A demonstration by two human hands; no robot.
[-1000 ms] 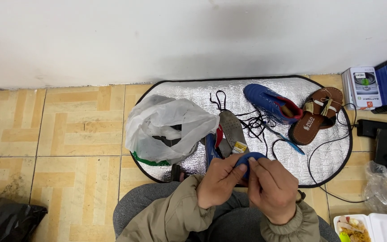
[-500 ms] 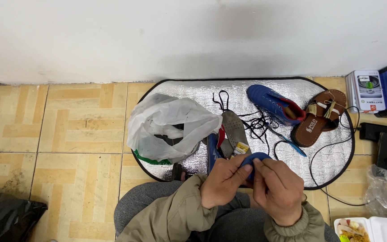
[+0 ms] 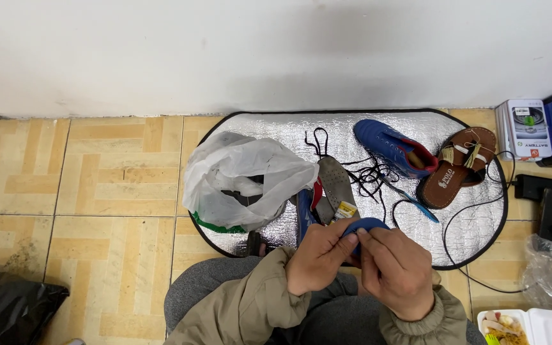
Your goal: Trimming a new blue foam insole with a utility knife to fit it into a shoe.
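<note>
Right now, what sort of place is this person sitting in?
Probably a corner of a home or small shoe-repair spot: a tiled floor by a white wall, with a silver mat holding a blue shoe and a brown sandal.

We see even, fairly bright indoor light from above, soft glare on the silver mat [image 3: 410, 128], faint shadows along the white wall [image 3: 276, 51], sharp focus throughout, and slight bending at the edges.
</note>
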